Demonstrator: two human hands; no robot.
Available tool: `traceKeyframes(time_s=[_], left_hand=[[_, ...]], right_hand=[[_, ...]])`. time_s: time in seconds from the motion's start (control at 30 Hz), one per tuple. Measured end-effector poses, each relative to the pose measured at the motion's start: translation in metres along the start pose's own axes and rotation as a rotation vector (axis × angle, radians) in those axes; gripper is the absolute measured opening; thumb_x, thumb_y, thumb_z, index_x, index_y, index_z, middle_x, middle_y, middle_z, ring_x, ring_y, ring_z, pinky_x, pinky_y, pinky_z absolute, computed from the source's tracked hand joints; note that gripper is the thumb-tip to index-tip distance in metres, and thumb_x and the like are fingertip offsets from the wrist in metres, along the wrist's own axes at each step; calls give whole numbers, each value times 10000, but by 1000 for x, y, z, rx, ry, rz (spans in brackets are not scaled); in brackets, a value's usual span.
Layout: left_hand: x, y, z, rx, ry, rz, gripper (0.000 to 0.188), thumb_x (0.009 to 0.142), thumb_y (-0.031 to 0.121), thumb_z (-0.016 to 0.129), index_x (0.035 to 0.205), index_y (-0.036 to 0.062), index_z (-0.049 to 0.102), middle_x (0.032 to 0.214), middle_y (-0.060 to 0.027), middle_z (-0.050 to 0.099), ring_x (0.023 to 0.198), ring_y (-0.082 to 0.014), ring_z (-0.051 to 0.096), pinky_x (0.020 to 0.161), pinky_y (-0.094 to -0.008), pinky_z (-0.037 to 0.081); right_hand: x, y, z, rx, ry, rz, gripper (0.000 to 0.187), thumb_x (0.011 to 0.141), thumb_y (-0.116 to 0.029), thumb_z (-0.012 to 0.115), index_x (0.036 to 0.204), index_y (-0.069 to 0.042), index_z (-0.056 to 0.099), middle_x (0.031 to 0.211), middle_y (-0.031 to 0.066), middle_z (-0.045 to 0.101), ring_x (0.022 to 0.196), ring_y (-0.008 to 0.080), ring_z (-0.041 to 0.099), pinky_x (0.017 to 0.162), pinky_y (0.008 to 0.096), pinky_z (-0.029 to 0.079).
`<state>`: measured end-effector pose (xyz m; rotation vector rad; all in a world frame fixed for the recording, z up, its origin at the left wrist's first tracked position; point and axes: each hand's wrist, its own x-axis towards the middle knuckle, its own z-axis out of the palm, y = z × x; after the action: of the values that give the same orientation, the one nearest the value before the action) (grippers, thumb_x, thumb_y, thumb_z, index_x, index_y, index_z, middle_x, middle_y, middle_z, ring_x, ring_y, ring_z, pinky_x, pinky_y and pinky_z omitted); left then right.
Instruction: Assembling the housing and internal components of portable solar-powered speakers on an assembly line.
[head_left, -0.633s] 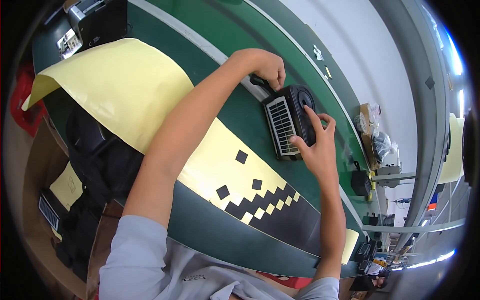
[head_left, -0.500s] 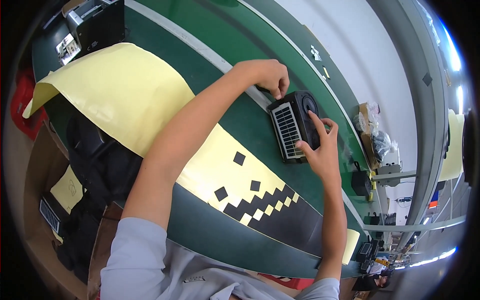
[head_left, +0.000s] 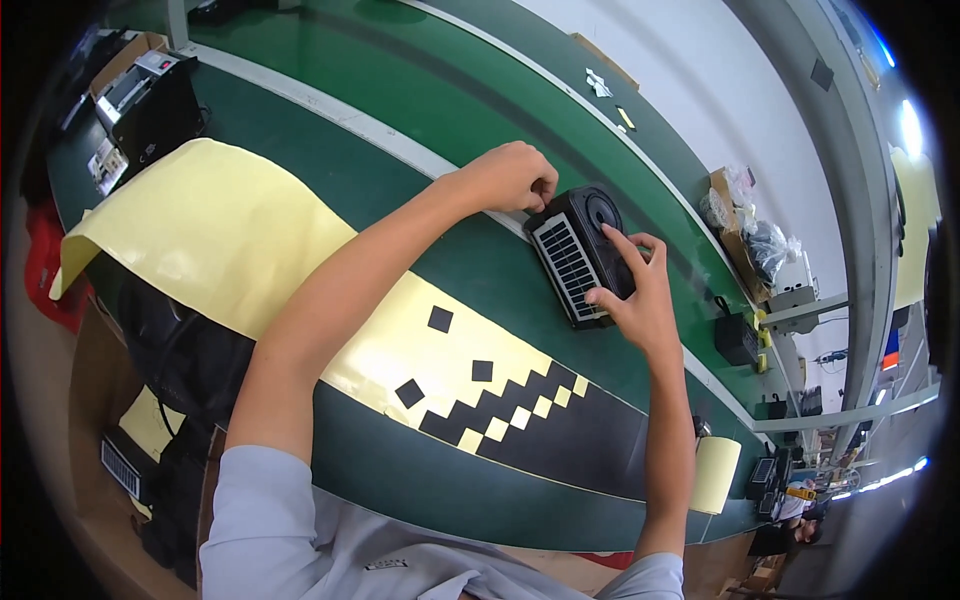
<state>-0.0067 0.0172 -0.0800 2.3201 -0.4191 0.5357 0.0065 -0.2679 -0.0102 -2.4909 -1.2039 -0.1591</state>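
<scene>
A black solar speaker (head_left: 612,262) rests on the green bench, its solar panel (head_left: 566,264) facing me and its round speaker grille (head_left: 601,208) on top. My right hand (head_left: 645,290) grips it from the right, with the thumb at the panel's edge and the index finger by the grille. At the speaker's far left end is my left hand (head_left: 512,178), fingers curled and pinched together. Whatever those fingers hold is hidden.
Yellow backing sheet (head_left: 210,230) with black diamond stickers (head_left: 482,371) lies nearer me. A yellow roll (head_left: 716,474) stands at right, a black machine (head_left: 155,105) at far left. One open carton (head_left: 75,500) holds black items. A black box (head_left: 735,338) sits beyond my right arm.
The whole view has shifted slightly. My left hand has drawn a little left along the speaker's far end, still pinched. My right hand keeps its grip.
</scene>
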Motion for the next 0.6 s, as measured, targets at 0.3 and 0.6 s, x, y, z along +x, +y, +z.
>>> traceKeyframes(time_s=[0.3, 0.6], left_hand=[[-2, 2, 3, -87, -65, -265, 143, 730, 105, 821, 846, 45, 762, 821, -80, 730, 834, -270, 683, 776, -385, 534], [-3, 2, 4, 287, -58, 176, 122, 789, 172, 788, 884, 95, 787, 883, -54, 728, 958, -275, 631, 874, -417, 495]], right_hand=[[8, 0, -2, -62, -79, 21, 965, 531, -309, 959, 1426, -297, 599, 1407, 172, 454, 1148, 413, 600, 953, 497, 528], [11, 15, -6, -161, -80, -25, 949, 600, -351, 938, 1467, -304, 554, 1483, 189, 418, 1233, 426, 560, 1021, 504, 479]])
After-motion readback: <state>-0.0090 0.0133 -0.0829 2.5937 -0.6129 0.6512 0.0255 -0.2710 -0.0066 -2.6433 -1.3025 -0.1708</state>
